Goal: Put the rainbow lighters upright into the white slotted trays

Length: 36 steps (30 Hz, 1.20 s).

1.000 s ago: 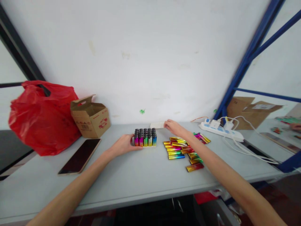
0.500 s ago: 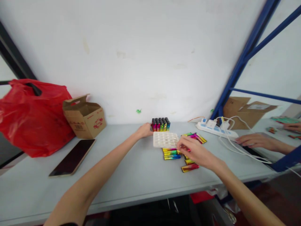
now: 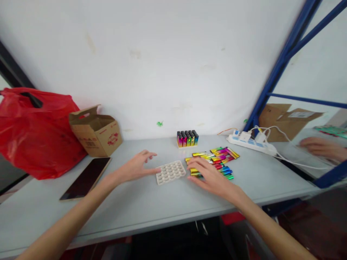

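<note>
A white tray with rows of slots (image 3: pixel 171 172) lies on the table between my hands. My left hand (image 3: pixel 137 167) hovers at its left side, fingers apart, the thumb at the tray's edge; whether it touches I cannot tell. To the right, my right hand (image 3: pixel 210 177) is spread over the near left part of a pile of shiny multicoloured lighters (image 3: pixel 223 156), holding nothing I can see. Its fingers hide some of them. Behind, near the wall, a block of upright lighters with black tops (image 3: pixel 187 139) stands in a pale tray.
A phone (image 3: pixel 86 178), an open cardboard box (image 3: pixel 99 135) and a red plastic bag (image 3: pixel 40 133) are at the left. On the right are a white power strip (image 3: pixel 251 143) with cables, a blue metal frame (image 3: pixel 273 77) and another person's hand (image 3: pixel 324 147).
The white tray has come down flat onto the table, nearer and further left. My left hand has left the block of upright lighters. My right hand has let go of the tray.
</note>
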Motion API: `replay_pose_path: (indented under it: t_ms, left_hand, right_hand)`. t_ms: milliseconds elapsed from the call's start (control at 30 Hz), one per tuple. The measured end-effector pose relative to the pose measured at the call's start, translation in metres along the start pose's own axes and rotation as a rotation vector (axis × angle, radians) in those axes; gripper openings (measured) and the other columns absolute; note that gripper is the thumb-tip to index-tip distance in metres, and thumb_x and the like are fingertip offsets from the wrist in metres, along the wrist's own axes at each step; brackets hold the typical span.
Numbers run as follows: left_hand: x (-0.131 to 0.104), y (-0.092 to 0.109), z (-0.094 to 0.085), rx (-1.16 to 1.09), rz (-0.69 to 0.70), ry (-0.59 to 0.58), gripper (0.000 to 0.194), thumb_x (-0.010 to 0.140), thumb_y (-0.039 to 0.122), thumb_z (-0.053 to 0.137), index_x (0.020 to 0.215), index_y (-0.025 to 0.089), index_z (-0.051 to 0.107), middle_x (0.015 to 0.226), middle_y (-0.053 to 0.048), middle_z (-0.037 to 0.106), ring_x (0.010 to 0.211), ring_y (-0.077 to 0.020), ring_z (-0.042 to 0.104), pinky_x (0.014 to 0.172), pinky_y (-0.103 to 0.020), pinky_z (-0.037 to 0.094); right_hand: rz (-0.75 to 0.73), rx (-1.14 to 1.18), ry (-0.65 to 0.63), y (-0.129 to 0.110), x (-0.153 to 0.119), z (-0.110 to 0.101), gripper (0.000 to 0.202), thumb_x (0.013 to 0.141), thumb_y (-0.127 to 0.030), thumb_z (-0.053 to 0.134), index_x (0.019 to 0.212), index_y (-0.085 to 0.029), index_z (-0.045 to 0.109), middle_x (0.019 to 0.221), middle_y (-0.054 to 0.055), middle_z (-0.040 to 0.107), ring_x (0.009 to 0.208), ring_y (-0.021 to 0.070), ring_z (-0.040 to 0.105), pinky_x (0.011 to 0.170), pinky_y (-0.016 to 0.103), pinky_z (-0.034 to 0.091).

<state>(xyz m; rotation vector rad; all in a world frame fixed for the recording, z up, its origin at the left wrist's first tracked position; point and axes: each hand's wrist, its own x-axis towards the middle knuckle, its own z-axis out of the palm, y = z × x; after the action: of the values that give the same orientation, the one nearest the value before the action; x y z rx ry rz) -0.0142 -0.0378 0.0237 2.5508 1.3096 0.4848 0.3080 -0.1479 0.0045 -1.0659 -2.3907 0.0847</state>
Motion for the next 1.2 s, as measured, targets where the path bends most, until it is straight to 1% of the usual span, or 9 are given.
replay_pose_path:
  t_ms: [133,267,433,633,800,867,933,1067,1200]
  left_hand:
    - [-0.034,0.011,0.009,0.013,0.007,-0.025,0.093,0.072,0.082,0.072,0.142,0.022,0.062,0.129,-0.012,0.065,0.11,-0.0297,0.068,0.098,-0.04,0.054]
    - [-0.032,0.02,0.025,0.003,0.07,-0.041,0.08,0.074,0.078,0.074,0.13,0.022,0.068,0.126,-0.01,0.066,0.117,-0.0313,0.065,0.107,-0.041,0.05]
    - [-0.011,0.03,0.028,-0.005,0.12,-0.078,0.065,0.078,0.071,0.073,0.12,0.021,0.072,0.117,-0.009,0.068,0.111,-0.0299,0.067,0.102,-0.038,0.052]
    - [0.009,0.032,0.023,0.021,0.16,-0.145,0.057,0.079,0.064,0.074,0.116,0.02,0.074,0.112,-0.009,0.068,0.104,-0.0282,0.069,0.097,-0.036,0.052]
    - [0.008,0.027,0.027,-0.01,0.15,-0.087,0.063,0.077,0.066,0.075,0.12,0.02,0.072,0.114,-0.009,0.068,0.111,-0.0297,0.067,0.1,-0.037,0.051]
    - [0.005,0.024,0.029,-0.018,0.141,-0.066,0.069,0.074,0.07,0.076,0.122,0.02,0.07,0.117,-0.01,0.068,0.114,-0.0309,0.066,0.101,-0.038,0.051]
    - [0.004,0.022,0.031,-0.03,0.134,-0.04,0.07,0.072,0.072,0.076,0.119,0.02,0.07,0.118,-0.011,0.068,0.114,-0.0315,0.066,0.102,-0.04,0.051]
    - [0.004,0.018,0.033,-0.054,0.127,-0.03,0.063,0.075,0.071,0.074,0.112,0.02,0.069,0.114,-0.01,0.069,0.108,-0.03,0.066,0.098,-0.04,0.052]
    - [0.0,0.016,0.031,-0.049,0.135,-0.047,0.063,0.074,0.07,0.075,0.112,0.02,0.068,0.112,-0.009,0.068,0.107,-0.0295,0.066,0.096,-0.038,0.052]
  right_hand:
    - [0.13,-0.179,0.05,0.004,-0.046,-0.017,0.055,0.101,-0.05,0.062,0.151,-0.029,0.053,0.162,0.012,0.046,0.153,0.0351,0.036,0.125,0.059,0.033]
    - [0.302,-0.319,-0.047,0.024,-0.074,-0.016,0.064,0.104,-0.06,0.05,0.162,-0.036,0.04,0.171,0.008,0.034,0.159,0.0397,0.025,0.125,0.072,0.021]
    - [0.394,-0.31,-0.096,0.05,-0.065,-0.005,0.063,0.107,-0.061,0.039,0.165,-0.037,0.036,0.172,0.006,0.033,0.161,0.0364,0.022,0.126,0.068,0.024]
    - [0.359,-0.27,-0.092,0.066,-0.044,-0.001,0.062,0.108,-0.059,0.037,0.165,-0.033,0.038,0.172,0.008,0.035,0.161,0.0349,0.022,0.128,0.065,0.022]
    - [0.368,-0.232,0.113,0.093,-0.044,-0.019,0.053,0.11,-0.049,0.037,0.156,-0.027,0.048,0.164,0.012,0.046,0.153,0.0308,0.04,0.126,0.057,0.032]
    - [0.457,-0.275,0.25,0.116,-0.05,-0.033,0.047,0.109,-0.042,0.038,0.146,-0.019,0.058,0.148,0.017,0.059,0.139,0.0302,0.055,0.121,0.051,0.041]
    - [0.572,-0.395,0.298,0.144,-0.059,-0.047,0.045,0.105,-0.035,0.043,0.138,-0.012,0.062,0.138,0.022,0.064,0.134,0.0346,0.058,0.116,0.05,0.044]
    - [0.832,-0.477,0.144,0.191,-0.073,-0.062,0.046,0.1,-0.032,0.055,0.136,-0.004,0.063,0.119,0.024,0.074,0.116,0.0354,0.069,0.104,0.045,0.05]
    - [0.91,-0.423,-0.034,0.209,-0.071,-0.069,0.035,0.098,-0.03,0.059,0.122,-0.009,0.073,0.108,0.019,0.08,0.105,0.0318,0.074,0.092,0.037,0.052]
